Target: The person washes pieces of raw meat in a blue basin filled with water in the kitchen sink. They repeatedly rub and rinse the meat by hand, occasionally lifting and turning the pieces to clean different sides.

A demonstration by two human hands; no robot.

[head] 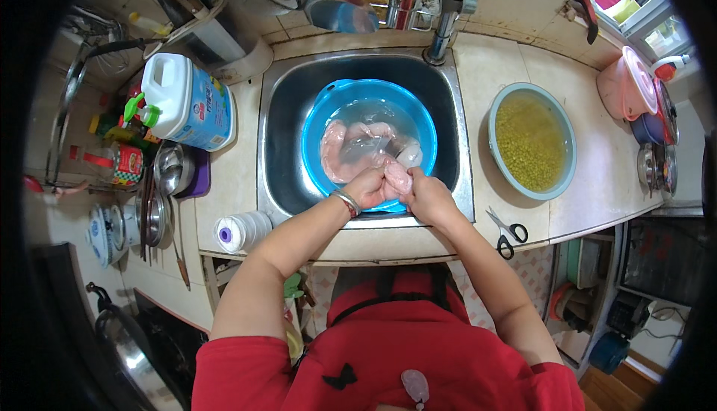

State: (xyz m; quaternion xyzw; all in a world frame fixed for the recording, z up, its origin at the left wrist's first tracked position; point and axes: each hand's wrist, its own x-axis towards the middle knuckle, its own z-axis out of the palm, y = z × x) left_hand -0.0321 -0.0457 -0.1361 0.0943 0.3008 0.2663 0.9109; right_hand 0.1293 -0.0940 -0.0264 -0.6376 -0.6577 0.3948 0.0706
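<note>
A long pink animal intestine [334,156] lies curved in cloudy water inside a blue plastic basin [310,125]. The basin stands in a steel sink [285,108]. Over the basin's near rim, my left hand [367,188] holds the end section of the intestine, which looks plump. My right hand [430,198] pinches the tip of that same section from the right. Its fingertips meet close to the left fingers, and what exactly they pinch is too small to tell. A translucent, paler stretch of the intestine sits at the right side of the basin.
Right of the sink are a pale basin of soaking yellow-green beans [532,142] and black-handled scissors [507,233]. To the left stand a spool of white string [242,233] and a large detergent jug [187,103]. A metal faucet [442,24] rises behind the sink.
</note>
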